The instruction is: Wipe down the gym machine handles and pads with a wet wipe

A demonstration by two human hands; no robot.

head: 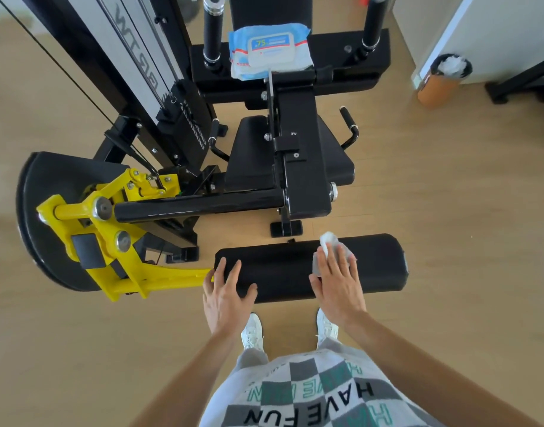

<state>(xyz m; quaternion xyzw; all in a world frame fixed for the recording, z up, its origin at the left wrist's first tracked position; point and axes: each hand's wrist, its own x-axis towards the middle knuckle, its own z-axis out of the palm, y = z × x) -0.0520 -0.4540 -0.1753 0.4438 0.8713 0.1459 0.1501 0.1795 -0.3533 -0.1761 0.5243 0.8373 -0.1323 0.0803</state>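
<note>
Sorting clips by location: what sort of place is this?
Likely a small gym or workout room: a black steel exercise machine, its yellow metal lever arm, and a black cylindrical roller pad.

matt black vinyl roller pad (295, 266), glossy yellow metal lever (110, 241), wood-look floor (449, 186).

Lower centre of the frame: left hand (226, 292) splayed, palm down; right hand (338, 280) flat, fingers straight.
</note>
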